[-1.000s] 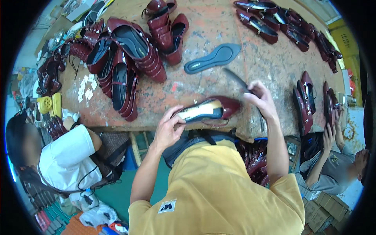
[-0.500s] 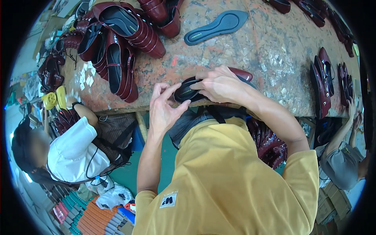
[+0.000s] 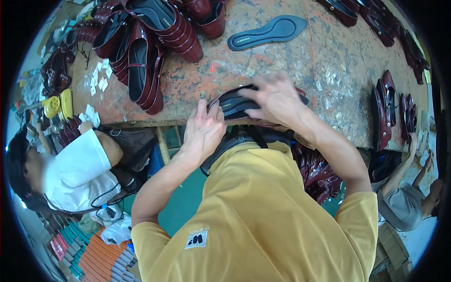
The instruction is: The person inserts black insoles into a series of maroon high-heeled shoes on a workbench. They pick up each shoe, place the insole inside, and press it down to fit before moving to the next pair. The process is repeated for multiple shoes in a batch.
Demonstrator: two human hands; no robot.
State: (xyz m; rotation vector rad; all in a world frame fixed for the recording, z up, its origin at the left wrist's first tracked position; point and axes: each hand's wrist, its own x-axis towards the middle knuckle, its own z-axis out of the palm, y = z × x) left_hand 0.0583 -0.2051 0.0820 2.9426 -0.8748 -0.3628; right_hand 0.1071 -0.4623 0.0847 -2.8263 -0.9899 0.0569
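Note:
A dark red patent shoe (image 3: 217, 100) lies at the table's near edge with a dark insole (image 3: 231, 104) inside it. My left hand (image 3: 204, 129) is closed on the shoe's left end, fingertips at its rim. Over the right half of the shoe, my right hand (image 3: 277, 99) has its fingers spread apart, slightly smeared by motion, with nothing seen in it. It hides part of the shoe toward the toe. Farther back on the table lies a loose blue-grey insole (image 3: 268, 34) with a pointed toe.
Dark red shoes (image 3: 145, 70) are piled at the table's left, beside small white paper squares (image 3: 101, 75). More shoes (image 3: 384, 108) stand at the right. A co-worker in white (image 3: 80, 174) sits at the left, another in grey (image 3: 399, 199) at the right. Shoes (image 3: 317, 174) also lie below the table edge.
My left hand has closed from a spread pose onto the shoe's left end. My right hand has lifted and spread its fingers, uncovering more of the insole inside the shoe.

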